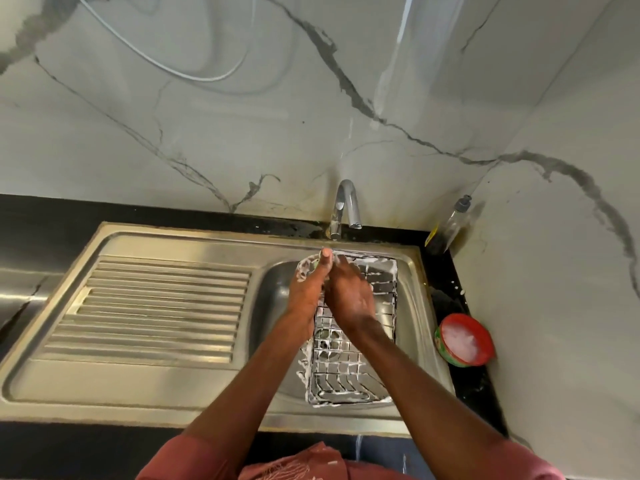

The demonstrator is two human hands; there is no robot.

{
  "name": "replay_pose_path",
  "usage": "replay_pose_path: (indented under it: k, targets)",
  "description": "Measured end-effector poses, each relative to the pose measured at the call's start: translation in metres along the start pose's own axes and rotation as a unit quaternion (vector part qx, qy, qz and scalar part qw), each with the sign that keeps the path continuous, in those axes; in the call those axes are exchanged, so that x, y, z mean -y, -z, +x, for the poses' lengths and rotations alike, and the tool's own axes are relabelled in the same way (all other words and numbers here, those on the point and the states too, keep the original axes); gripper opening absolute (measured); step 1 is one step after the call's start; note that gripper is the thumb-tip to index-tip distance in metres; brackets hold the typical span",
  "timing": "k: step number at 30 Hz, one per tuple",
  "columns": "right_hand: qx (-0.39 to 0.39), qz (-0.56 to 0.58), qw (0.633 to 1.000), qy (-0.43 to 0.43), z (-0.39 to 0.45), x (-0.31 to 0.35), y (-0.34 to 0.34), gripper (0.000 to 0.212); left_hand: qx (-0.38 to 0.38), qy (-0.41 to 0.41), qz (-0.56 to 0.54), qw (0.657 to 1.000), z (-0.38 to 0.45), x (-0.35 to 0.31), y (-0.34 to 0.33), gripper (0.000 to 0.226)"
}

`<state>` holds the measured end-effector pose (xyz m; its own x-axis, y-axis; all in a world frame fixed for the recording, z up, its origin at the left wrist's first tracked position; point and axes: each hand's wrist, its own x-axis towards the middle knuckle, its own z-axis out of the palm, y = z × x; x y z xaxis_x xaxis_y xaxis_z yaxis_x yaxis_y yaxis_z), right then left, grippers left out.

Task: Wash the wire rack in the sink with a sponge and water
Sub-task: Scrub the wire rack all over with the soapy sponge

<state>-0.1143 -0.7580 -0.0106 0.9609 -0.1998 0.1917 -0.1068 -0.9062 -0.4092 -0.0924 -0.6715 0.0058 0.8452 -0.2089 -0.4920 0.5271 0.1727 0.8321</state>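
Observation:
A wire rack (346,362) covered in white foam lies in the steel sink (272,292), filling the right part of the basin. My left hand (306,292) is over the rack's far left corner and grips a foam-covered sponge (306,266), thumb pointing up. My right hand (349,299) lies over the rack's far half, back up, with its fingers stretched toward the left hand and the rack's far edge. Whether those fingers touch the rack or the left hand is blurred. No water runs from the tap (346,206).
A ribbed drainboard (156,306) takes up the sink's left side. A red tub of soapy foam (464,339) stands on the black counter to the right. A clear soap bottle (453,223) leans in the back right corner. Marble wall rises behind.

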Motion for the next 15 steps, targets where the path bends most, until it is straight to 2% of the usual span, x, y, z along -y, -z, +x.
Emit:
replay_pose_path:
  k: [2, 4, 6, 9, 13, 15]
  targets:
    - [0.023, -0.055, 0.998, 0.033, 0.002, -0.009, 0.002, 0.059, -0.005, -0.012, 0.021, 1.000, 0.002, -0.006, -0.002, 0.069]
    - [0.043, -0.111, 0.991, 0.068, 0.003, -0.022, 0.004, 0.071, -0.020, -0.032, 0.053, 0.998, 0.004, -0.008, -0.002, 0.088]
    - [0.080, -0.166, 0.979, 0.090, -0.001, -0.037, 0.005, 0.059, -0.032, -0.053, 0.081, 0.995, 0.005, -0.010, 0.001, 0.108]
    - [0.120, -0.206, 0.967, 0.089, -0.011, -0.046, 0.007, 0.035, -0.046, -0.055, 0.113, 0.991, 0.005, -0.012, 0.006, 0.120]
    - [0.157, -0.194, 0.965, 0.080, -0.017, -0.040, 0.007, 0.032, -0.040, -0.086, 0.187, 0.978, 0.005, -0.012, 0.006, 0.112]
    - [0.155, -0.173, 0.966, 0.114, -0.023, -0.043, 0.005, 0.034, -0.017, -0.115, 0.222, 0.968, 0.004, -0.014, 0.007, 0.101]
